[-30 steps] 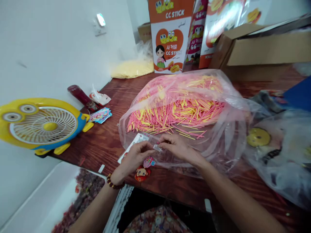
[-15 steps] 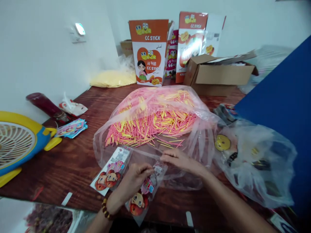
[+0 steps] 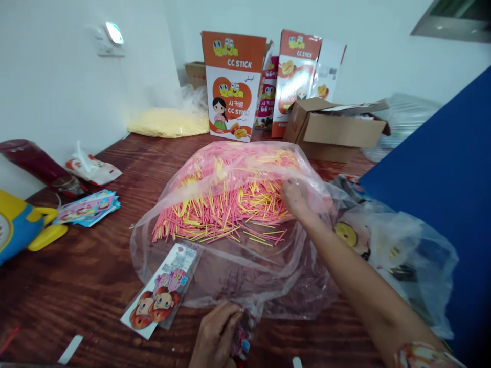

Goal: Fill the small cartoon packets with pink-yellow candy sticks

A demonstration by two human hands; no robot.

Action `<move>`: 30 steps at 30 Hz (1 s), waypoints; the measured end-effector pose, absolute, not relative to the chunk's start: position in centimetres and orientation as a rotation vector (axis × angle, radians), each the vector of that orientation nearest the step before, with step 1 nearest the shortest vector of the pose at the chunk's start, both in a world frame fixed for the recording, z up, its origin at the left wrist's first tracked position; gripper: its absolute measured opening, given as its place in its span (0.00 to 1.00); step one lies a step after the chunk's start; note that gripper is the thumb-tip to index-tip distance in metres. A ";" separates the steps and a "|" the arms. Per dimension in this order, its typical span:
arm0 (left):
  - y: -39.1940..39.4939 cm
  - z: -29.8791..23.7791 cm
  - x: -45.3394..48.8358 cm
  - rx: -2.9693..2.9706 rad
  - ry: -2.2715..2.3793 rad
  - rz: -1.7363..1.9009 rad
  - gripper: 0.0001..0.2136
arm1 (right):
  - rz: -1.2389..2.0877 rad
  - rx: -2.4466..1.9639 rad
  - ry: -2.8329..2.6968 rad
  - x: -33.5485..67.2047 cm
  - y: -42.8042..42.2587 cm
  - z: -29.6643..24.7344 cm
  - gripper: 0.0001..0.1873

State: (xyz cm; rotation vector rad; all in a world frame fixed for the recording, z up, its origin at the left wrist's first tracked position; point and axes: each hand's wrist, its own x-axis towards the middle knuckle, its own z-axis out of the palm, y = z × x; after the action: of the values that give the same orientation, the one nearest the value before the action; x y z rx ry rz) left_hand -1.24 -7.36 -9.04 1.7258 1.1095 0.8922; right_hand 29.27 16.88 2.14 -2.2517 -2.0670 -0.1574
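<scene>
A large clear plastic bag (image 3: 245,278) lies open on the table, filled with thin pink and yellow sticks (image 3: 230,204). My right hand (image 3: 295,197) reaches into the bag's right side, among the sticks. Its fingertips are hidden by the film and the pile. Near the table's front edge, my left hand (image 3: 218,329) is closed on a small clear printed packet (image 3: 241,342), whose lower part runs out of view. To the left of that hand lie more flat printed packets (image 3: 161,294) with a red-haired cartoon figure, partly overlapping the bag's edge.
Orange and white cartons (image 3: 232,87) and an open brown box (image 3: 337,130) stand at the back. Blue packets (image 3: 90,207), a tissue pack (image 3: 94,168) and a yellow-blue fan (image 3: 23,225) are on the left. Another plastic bag (image 3: 406,255) sits right, beside a blue panel (image 3: 433,168).
My right hand has let go of the packet's top and moved up and right into the stick pile. My left hand, still gripping the packet, is lower in view. The view has shifted right.
</scene>
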 end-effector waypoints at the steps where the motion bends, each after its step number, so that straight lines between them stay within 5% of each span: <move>1: -7.2 -9.0 -1.2 1.731 1.111 0.910 0.11 | -0.222 -2.276 -2.046 29.2 17.3 2.0 0.19; 7: -6.6 -8.4 -1.0 1.794 1.060 0.956 0.11 | -0.584 -2.345 -1.999 28.6 18.7 0.3 0.18; 18: -6.6 -9.6 -1.2 1.865 1.027 1.030 0.09 | -0.588 -2.333 -2.118 29.6 17.7 0.6 0.17; 30: -7.0 -9.7 -1.1 1.797 1.107 1.012 0.09 | 0.580 -1.843 -1.711 27.9 14.4 -1.7 0.07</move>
State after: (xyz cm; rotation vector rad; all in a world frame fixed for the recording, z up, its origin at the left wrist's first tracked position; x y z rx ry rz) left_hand -1.09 -6.96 -9.73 1.7966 1.1070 1.0118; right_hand 27.87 14.40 -1.66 -1.8427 -1.7106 0.5798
